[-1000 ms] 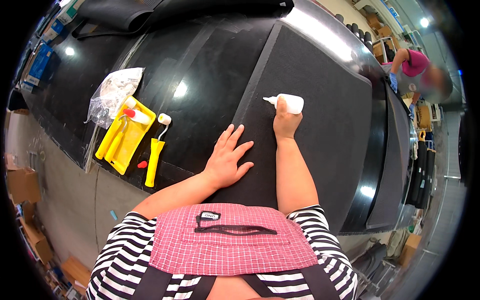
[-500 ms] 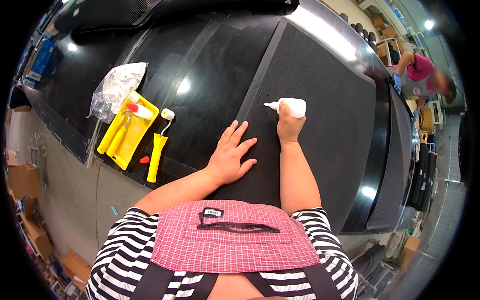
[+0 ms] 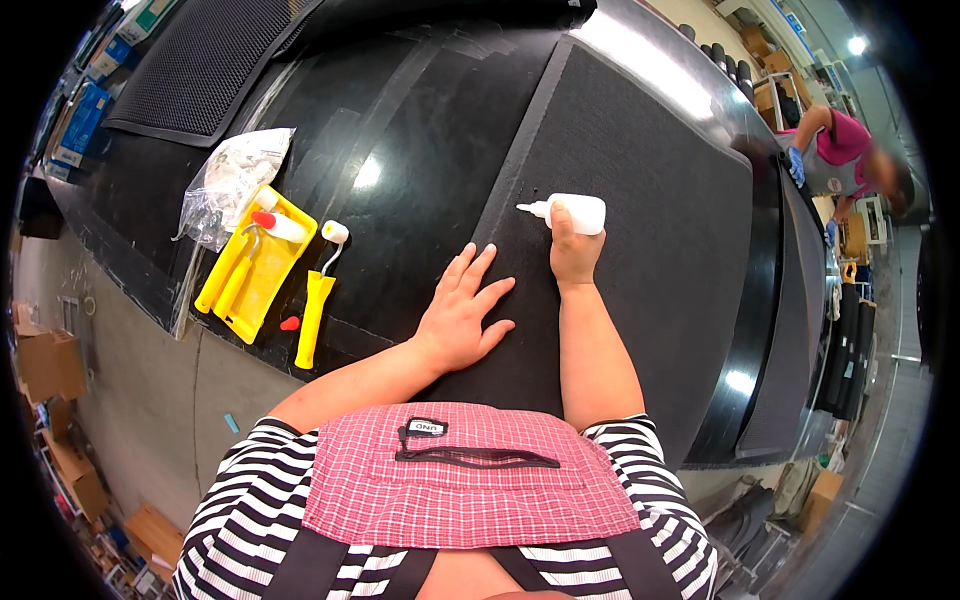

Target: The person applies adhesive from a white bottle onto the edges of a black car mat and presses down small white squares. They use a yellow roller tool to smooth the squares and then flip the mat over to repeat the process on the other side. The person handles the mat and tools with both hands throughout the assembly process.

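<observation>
While sideways over black matting (image 3: 660, 230), white bottle (image 3: 586, 214) in clenched right grip (image 3: 574, 250), nozzle (image 3: 531, 208) to its left

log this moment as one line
right hand: holds white bottle, nozzle left | left hand: spread at edge of black sheet | yellow tray: at left

mat (image 3: 660, 230): black, matte, lying flat, a paler band along its left edge
bottle (image 3: 585, 214): white, held sideways over the mat, narrow nozzle pointing left
</observation>
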Motion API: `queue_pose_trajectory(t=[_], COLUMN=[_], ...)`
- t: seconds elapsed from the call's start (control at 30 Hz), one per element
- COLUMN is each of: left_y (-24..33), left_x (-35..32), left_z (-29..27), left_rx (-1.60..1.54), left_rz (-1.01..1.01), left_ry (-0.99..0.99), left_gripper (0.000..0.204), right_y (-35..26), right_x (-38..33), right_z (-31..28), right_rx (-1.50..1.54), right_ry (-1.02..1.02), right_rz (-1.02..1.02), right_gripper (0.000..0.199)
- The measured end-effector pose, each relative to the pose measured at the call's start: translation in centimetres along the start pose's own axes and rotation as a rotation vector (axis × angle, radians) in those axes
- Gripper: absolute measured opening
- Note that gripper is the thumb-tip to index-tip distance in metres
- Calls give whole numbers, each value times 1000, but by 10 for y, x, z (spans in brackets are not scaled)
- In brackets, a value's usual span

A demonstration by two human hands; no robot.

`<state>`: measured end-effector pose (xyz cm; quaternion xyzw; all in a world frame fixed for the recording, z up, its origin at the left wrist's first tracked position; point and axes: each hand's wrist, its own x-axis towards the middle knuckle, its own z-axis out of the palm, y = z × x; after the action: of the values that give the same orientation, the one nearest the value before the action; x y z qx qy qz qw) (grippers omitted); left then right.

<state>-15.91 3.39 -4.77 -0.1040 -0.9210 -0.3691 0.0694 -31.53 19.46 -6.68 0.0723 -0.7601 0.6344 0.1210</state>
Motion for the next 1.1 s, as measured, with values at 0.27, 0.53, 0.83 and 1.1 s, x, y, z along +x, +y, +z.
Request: queue_pose_trajectory(t=[0.27, 0.53, 0.83, 1.1], left_y=[-2, -2, -1, 0], left_x=[-1, 0, 1, 0], left_z=[2, 1, 0, 0], left_rx=[-2, -5, -11, 8], left_rz=[13, 3, 10, 0], left_ry=[6, 0, -5, -1], left_gripper=[55, 55, 55, 55], right_y=[7, 14, 6, 6], right_x=[-2, 0, 21, 22], right_z=[-5, -9, 8, 12], right_rx=[-70, 157, 45, -118], right_ry=[20, 91, 166, 122], right_rz=[14, 44, 51, 27], right_gripper=[23, 19, 25, 27])
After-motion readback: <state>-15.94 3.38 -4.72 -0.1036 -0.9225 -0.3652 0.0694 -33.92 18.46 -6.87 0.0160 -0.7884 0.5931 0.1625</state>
